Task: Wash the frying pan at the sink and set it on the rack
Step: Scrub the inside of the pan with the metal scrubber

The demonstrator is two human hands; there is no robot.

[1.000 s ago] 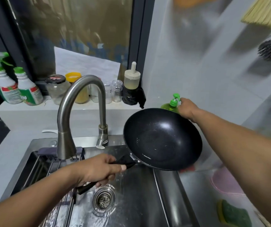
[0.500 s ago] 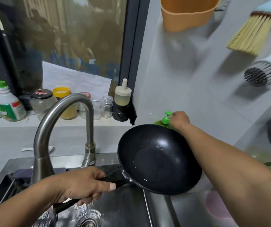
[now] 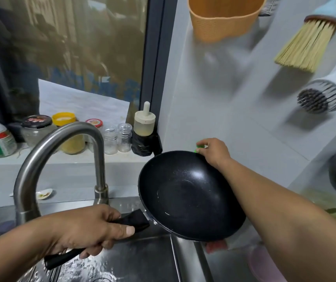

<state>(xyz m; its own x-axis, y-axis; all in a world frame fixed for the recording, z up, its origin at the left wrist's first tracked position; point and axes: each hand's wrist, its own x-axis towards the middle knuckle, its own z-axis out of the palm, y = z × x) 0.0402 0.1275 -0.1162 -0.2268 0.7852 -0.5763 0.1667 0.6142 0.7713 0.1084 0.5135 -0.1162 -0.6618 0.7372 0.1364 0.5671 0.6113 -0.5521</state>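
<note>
Since 0.5 s ago the right hand (image 3: pixel 213 151) has closed down over the green pump top (image 3: pixel 200 146), now nearly hidden; pan barely shifted. Sink (image 3: pixel 142 259) spans near edge, wet w/ foam. Faucet (image 3: pixel 61 151) arches at left, just left of the frying pan (image 3: pixel 189 196), which is held over sink's right edge, tilted, thin film of water inside. Jars (image 3: pixel 39 129) & bottles on far ledge. Left hand (image 3: pixel 87 228) clenched round pan handle (image 3: pixel 130 220). Right hand's fingers curled on pump top.
</note>
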